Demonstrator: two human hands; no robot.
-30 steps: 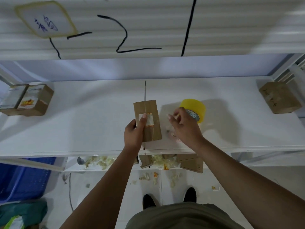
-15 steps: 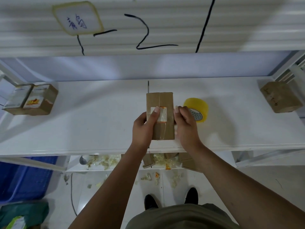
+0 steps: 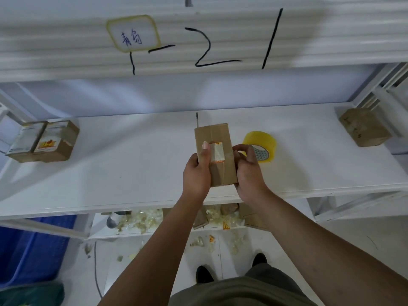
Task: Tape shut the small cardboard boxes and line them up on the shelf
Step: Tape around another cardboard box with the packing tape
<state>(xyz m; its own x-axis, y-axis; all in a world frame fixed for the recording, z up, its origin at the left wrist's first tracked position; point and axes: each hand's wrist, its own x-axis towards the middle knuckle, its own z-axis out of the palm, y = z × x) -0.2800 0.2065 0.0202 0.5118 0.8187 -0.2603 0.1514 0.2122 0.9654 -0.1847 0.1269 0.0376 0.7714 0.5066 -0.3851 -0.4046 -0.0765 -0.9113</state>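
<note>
A small brown cardboard box (image 3: 215, 138) with a white label and clear tape along its top is held over the front part of the white shelf (image 3: 132, 168). My left hand (image 3: 196, 173) grips its left side, thumb lying on the label. My right hand (image 3: 249, 173) grips its right side, fingers curled at the edge. A yellow tape roll (image 3: 262, 144) lies on the shelf just right of the box, partly behind my right fingers. Two labelled boxes (image 3: 42, 141) stand side by side at the shelf's far left. One plain box (image 3: 364, 130) sits at the far right.
An upper shelf board (image 3: 198, 40) with black marker lines and a taped note hangs above. A lower shelf (image 3: 154, 219) holds tape scraps and cardboard pieces. A blue crate (image 3: 33, 246) stands on the floor at the left. My shoes (image 3: 204, 273) are near the shelf.
One second ago only my left hand held the box while my right hand was by the tape roll. My right hand has come onto the box's right side, and its fingers have curled.
</note>
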